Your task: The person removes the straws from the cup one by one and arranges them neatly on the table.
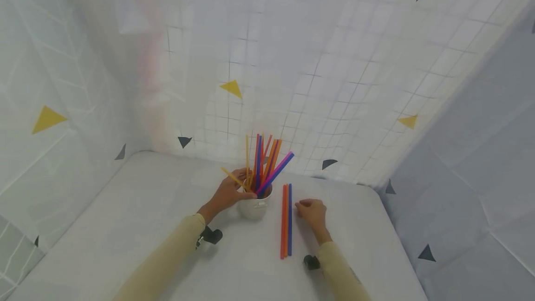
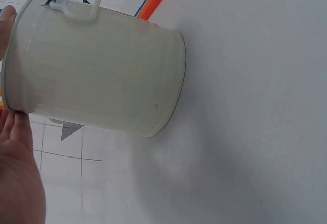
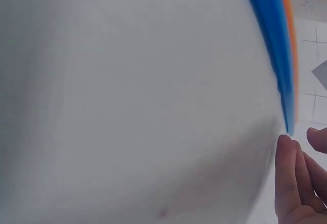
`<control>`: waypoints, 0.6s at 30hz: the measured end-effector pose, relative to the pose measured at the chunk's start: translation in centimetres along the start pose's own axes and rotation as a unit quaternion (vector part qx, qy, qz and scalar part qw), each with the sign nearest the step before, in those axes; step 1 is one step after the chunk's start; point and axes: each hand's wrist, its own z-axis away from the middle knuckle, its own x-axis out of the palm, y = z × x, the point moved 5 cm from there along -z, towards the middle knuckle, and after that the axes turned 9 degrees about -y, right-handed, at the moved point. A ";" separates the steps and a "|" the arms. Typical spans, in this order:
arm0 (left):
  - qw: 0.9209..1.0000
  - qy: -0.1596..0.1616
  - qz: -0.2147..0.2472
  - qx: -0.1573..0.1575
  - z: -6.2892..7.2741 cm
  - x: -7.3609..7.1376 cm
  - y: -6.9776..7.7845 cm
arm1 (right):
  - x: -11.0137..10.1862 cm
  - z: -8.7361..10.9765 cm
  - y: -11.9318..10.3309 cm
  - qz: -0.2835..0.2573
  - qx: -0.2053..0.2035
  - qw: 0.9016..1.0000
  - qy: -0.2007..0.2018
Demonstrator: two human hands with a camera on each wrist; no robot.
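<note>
A small white metal bucket (image 1: 252, 210) stands on the table with several coloured straws fanning out of it, among them a blue straw (image 1: 277, 173) leaning right and a yellow straw (image 1: 234, 177) leaning left. My left hand (image 1: 227, 194) grips the bucket by its rim, thumb on the near side and fingers on the far side. To the right of the bucket, a red-orange straw (image 1: 283, 222), an orange straw and a blue straw (image 1: 290, 226) lie side by side. Just right of these is my right hand (image 1: 313, 212), fingers loosely bent, thumb apart from them, holding nothing.
The white table (image 1: 246, 268) meets a grid-patterned backdrop (image 1: 326, 92) behind the bucket. Hanging sheets with yellow and dark triangles close off both sides. A dark wrist camera (image 1: 211, 235) sits by the left sleeve, another (image 1: 311, 262) by the right.
</note>
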 end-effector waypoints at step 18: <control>1.000 -0.005 0.025 -0.004 0.0 0.0 -0.1 | -2.4 0.1 -7.1 -0.045 -0.128 0.990 0.043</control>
